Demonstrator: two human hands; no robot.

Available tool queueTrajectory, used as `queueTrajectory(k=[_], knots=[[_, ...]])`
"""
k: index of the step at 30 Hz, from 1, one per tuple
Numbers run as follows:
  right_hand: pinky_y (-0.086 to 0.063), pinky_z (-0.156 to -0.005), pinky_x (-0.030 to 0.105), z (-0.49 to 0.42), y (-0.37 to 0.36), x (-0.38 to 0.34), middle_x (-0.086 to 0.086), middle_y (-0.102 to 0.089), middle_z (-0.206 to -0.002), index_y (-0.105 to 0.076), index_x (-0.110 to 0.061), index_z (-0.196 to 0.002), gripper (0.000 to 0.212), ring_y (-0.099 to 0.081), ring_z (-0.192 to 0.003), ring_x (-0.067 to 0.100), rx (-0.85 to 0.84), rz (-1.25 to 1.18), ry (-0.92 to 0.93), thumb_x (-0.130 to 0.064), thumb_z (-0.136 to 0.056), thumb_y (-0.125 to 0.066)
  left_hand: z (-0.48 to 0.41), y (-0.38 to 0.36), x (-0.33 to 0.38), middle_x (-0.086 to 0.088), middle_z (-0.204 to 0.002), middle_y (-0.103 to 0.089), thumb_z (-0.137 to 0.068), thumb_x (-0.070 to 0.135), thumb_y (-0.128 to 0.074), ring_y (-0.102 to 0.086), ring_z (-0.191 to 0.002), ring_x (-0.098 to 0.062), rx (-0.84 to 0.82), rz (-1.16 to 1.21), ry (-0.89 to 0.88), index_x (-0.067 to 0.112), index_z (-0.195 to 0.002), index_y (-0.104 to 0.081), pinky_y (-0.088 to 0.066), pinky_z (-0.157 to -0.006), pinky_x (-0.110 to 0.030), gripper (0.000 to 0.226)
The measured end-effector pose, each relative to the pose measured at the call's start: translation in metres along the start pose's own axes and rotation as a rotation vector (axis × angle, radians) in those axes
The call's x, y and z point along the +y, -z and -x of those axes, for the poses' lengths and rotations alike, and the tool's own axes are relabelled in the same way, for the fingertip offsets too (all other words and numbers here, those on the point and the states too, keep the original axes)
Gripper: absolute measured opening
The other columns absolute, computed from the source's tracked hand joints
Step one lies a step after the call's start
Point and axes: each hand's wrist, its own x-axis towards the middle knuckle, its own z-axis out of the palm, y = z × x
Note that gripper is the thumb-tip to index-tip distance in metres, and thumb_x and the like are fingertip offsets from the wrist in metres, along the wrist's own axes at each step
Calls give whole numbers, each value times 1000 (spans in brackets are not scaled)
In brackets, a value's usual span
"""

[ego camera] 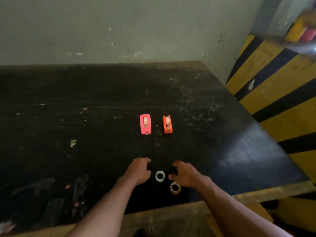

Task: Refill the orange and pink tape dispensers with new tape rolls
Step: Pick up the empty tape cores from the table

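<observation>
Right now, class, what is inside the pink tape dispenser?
A pale tape roll stands on edge inside the pink tape dispenser. Its lower half and hub are hidden by the pink walls.

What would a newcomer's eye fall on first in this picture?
On the dark table, the pink dispenser stands left of the orange dispenser, both vivid. Nearer the person, a white tape roll lies between the left hand and the right hand, and a brownish tape roll lies just nearer still.

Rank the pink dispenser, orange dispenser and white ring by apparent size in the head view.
1. pink dispenser
2. orange dispenser, only slightly smaller
3. white ring, smallest, though it lies nearer the camera
</observation>
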Motion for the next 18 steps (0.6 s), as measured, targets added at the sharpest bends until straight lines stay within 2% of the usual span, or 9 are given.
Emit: queueTrajectory(k=[3,5,8,12,15,18], knots=[[-45,-106,38,17,-17,14,10,-52,-140,-41,-18,-146,64,-52,-127,25,-4,62,60,-35,-90,-67,27,-24,11,-6,-161,-37,-97,8,-64,-41,-150,-26,-31,-167,-106,25,-161,-33,-38,-123,-39,73],[-40,-111,41,25,-30,18,12,-45,-147,-36,-17,-149,69,-44,-135,29,20,111,78,-36,-90,-67,42,-41,17,-7,-162,-32,-97,7,-64,-39,-150,-28,-35,-228,-115,24,-163,-27,-40,-122,-41,78],[-40,-110,45,33,-46,22,11,-42,-149,-33,-18,-149,70,-40,-137,31,74,149,103,-36,-90,-67,55,-56,23,-9,-162,-30,-97,8,-65,-41,-147,-29,4,-293,-112,25,-162,-27,-47,-116,-43,77],[-41,-110,46,31,-52,24,12,-37,-151,-28,-18,-151,74,-38,-138,31,108,198,121,-35,-90,-67,59,-56,25,-11,-164,-26,-96,9,-66,-40,-149,-31,44,-302,-82,26,-160,-30,-48,-115,-43,76],[-40,-111,44,22,-47,21,14,-34,-153,-29,-19,-150,74,-37,-139,32,89,220,143,-35,-89,-68,54,-48,28,-11,-165,-25,-96,9,-67,-39,-149,-31,31,-327,-92,24,-162,-27,-48,-115,-44,78],[-43,-109,41,14,-40,18,14,-37,-151,-38,-19,-148,65,-44,-135,31,69,240,153,-32,-90,-67,43,-40,30,-13,-168,-20,-97,7,-66,-36,-151,-34,-12,-374,-116,24,-164,-23,-46,-117,-46,81]])
